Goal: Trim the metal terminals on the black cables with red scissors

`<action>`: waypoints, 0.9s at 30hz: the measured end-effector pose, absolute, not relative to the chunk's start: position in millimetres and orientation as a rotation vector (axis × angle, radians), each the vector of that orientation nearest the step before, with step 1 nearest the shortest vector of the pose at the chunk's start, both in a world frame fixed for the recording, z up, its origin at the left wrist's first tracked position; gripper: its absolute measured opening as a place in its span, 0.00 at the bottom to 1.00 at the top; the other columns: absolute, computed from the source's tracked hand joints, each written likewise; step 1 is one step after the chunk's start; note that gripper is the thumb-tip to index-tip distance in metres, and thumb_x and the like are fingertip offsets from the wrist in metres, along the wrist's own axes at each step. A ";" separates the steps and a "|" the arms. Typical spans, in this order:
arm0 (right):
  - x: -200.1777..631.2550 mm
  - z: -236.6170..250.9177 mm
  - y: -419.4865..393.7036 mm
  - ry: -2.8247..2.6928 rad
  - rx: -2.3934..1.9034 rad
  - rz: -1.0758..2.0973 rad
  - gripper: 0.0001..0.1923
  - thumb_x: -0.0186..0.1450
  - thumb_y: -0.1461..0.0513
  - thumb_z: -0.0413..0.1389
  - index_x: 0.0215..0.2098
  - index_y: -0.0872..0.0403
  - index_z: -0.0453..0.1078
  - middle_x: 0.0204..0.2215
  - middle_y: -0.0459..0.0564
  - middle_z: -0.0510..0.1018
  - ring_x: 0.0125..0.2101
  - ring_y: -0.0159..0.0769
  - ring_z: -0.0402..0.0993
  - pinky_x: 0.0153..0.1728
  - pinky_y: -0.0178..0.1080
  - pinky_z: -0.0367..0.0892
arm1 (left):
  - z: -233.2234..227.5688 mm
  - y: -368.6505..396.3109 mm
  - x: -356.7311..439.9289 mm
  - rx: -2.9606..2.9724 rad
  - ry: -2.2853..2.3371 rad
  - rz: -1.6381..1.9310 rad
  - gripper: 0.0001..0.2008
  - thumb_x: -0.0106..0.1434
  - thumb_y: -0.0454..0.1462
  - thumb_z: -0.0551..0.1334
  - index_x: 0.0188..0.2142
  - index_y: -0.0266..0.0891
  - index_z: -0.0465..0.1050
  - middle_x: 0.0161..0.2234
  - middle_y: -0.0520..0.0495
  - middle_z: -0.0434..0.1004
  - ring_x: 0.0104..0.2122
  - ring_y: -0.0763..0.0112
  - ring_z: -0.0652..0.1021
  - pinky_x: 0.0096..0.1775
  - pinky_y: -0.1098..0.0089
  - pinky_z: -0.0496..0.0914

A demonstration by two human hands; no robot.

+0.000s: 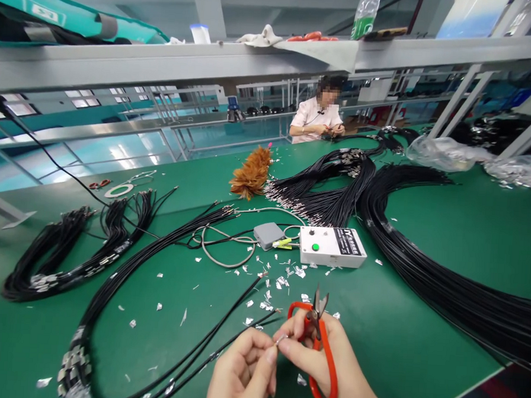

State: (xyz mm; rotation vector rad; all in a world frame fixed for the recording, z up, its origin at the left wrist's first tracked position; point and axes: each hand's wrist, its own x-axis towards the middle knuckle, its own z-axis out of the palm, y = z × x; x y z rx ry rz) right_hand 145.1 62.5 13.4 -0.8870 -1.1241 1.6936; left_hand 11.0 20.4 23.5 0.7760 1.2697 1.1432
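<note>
Near the front edge of the green table, my left hand [244,370] is closed in a pinch on a thin cable end [280,340]. My right hand [341,360] holds red-handled scissors [331,369], their blades apart and pointing away from me. Its thumb and a fingertip also meet at the same cable end. Most of that cable is hidden by my fingers. A few black cables [204,344] lie just left of my hands, their stripped ends close to my left fingers. Scraps of silver foil [283,281] are scattered ahead of both hands.
Beyond my hands sit a white control box [332,256] with a green button and a grey box [269,235]. Cable bundles [422,261] curve along the right, others [72,272] along the left. A brown feather duster [251,173] lies farther back. Across the table a person [317,115] works beneath the shelf [166,63].
</note>
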 end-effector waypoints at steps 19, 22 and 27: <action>149.2 8.8 74.2 -1.274 -1.069 1.415 0.14 0.57 0.58 0.59 0.23 0.52 0.57 0.27 0.47 0.76 0.30 0.35 0.73 0.33 0.36 0.67 | 18.7 34.0 -11.8 0.635 0.981 0.699 0.22 0.46 0.52 0.70 0.20 0.33 0.73 0.09 0.50 0.69 0.07 0.83 0.58 0.10 0.79 0.43; 162.9 3.4 85.1 -1.548 -1.336 1.076 0.10 0.59 0.58 0.57 0.25 0.52 0.61 0.25 0.46 0.75 0.28 0.36 0.71 0.32 0.37 0.66 | 22.2 32.1 -10.8 0.641 0.984 0.734 0.20 0.48 0.50 0.70 0.23 0.35 0.72 0.10 0.50 0.70 0.06 0.86 0.56 0.10 0.80 0.42; 175.6 -3.4 83.3 -1.743 -1.458 0.944 0.02 0.58 0.62 0.55 0.31 0.51 0.65 0.30 0.47 0.75 0.34 0.39 0.72 0.36 0.39 0.66 | 25.5 30.6 -5.5 0.672 1.088 0.869 0.19 0.50 0.50 0.70 0.27 0.36 0.70 0.13 0.52 0.72 0.08 0.89 0.54 0.12 0.83 0.43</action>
